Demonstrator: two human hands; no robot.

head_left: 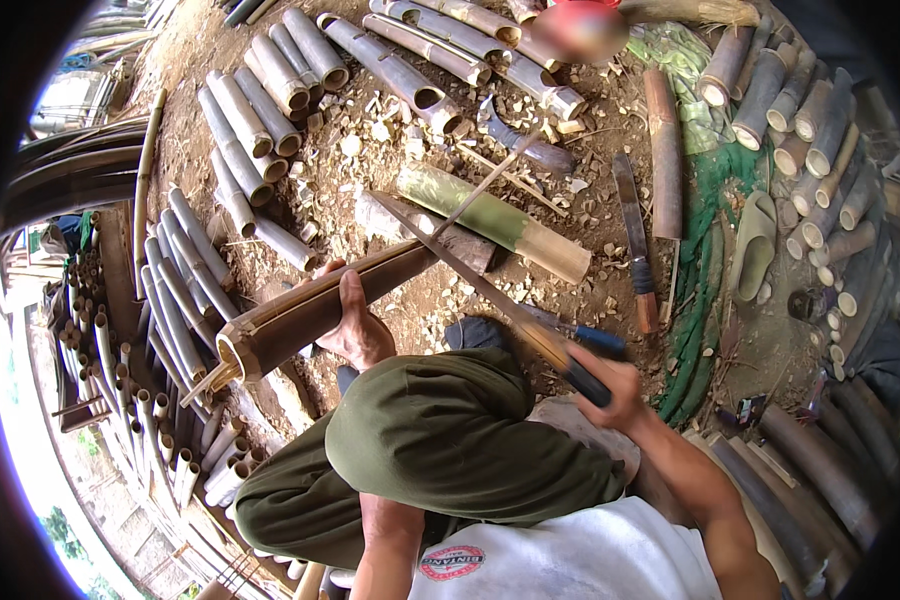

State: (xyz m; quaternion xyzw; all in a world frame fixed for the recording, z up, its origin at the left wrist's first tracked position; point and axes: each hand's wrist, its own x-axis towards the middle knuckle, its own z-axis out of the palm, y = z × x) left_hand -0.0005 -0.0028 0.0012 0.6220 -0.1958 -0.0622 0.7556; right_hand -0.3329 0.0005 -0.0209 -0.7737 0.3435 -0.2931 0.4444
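Note:
My left hand [360, 328] is wrapped around a dark brown bamboo tube [305, 310], thumb on top, held level above my left shin. Its near-left end is hollow, and several thin split strips [210, 380] stick out there. My right hand [610, 388] is closed on the handle of a long knife [490, 290], wood with a black end. The blade slants up and left, crossing the tube's far end. A thin strip [490, 185] reaches beyond that end, close to the blade. A wooden block [470, 248] lies on the ground just behind.
A green split bamboo piece [500, 225] lies ahead among pale chips. Right of it are a machete [632, 220], a bamboo length [662, 150], green netting [705, 290] and a sandal [755, 245]. A blue-handled tool [600, 340] lies by my right hand. Bamboo tubes [235, 125] flank both sides.

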